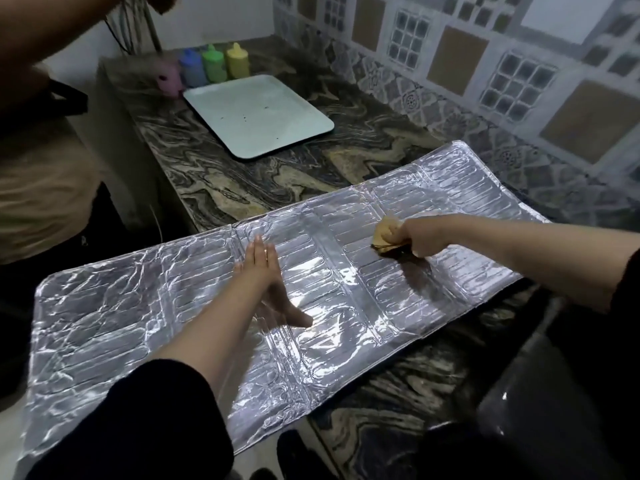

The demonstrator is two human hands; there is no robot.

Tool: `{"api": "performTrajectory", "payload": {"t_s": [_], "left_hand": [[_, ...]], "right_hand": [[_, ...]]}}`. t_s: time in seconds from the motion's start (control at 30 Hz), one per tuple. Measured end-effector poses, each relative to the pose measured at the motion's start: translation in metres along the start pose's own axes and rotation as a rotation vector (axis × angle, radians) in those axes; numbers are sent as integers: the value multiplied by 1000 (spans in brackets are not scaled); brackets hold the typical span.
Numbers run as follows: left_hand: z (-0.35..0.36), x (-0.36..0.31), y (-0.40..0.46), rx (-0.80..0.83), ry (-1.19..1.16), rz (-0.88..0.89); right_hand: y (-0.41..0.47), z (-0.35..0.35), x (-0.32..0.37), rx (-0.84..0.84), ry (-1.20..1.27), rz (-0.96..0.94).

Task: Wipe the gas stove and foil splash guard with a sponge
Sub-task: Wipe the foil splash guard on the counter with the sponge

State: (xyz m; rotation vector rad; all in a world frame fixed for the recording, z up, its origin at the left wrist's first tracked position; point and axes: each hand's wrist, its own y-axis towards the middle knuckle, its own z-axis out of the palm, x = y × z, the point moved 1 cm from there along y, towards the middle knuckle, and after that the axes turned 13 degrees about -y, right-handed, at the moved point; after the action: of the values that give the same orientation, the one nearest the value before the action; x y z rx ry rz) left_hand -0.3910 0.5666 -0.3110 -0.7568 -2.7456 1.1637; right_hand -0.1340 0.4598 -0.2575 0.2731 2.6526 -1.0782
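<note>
Left hand (266, 271) flat, fingers straight and together, thumb spread out, palm pressing down on the foil splash guard (104, 327) near its middle. Right hand (412, 237) curled in a fist round a yellow-brown sponge (386, 232), sponge touching the foil toward the guard's right end. Both forearms bare, black sleeves (138, 420) pushed up.

One splash guard, lying flat and unfolded across the marbled counter (270, 181); left end hangs off the counter edge, crinkled; right end reaches close to the tiled wall (485, 64). Fold lines divide it into panels; exact count hard to tell.

One sponge. One pale rectangular tray (256, 116) on the counter behind the guard, well apart from it, a few dark specks on it. Four small bottles at the back corner: pink (168, 81), blue (191, 67), green (213, 62), yellow (237, 58), in a row just beside the tray's far edge; the pink one is blurred.

Part of the stove, dark and glossy (519, 393), at lower right, beside the guard's right end. Another person stands at left, beige clothing (41, 174), arm (69, 22) raised across the top left corner. Nothing lies on the foil between the two hands.
</note>
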Motion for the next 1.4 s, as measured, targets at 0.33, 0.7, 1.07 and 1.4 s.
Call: {"api": "performTrajectory", "payload": {"t_s": [0.33, 0.7, 1.07, 1.4], "left_hand": [[4, 3, 3, -46, -11, 21], [-3, 21, -16, -73, 57, -125], [16, -57, -2, 6, 7, 157], [44, -33, -5, -409, -85, 424]], "right_hand": [[-70, 26, 2, 334, 35, -30], [-52, -39, 33, -237, 1005, 11], [50, -15, 71, -399, 224, -191], [89, -8, 15, -473, 220, -40]]}}
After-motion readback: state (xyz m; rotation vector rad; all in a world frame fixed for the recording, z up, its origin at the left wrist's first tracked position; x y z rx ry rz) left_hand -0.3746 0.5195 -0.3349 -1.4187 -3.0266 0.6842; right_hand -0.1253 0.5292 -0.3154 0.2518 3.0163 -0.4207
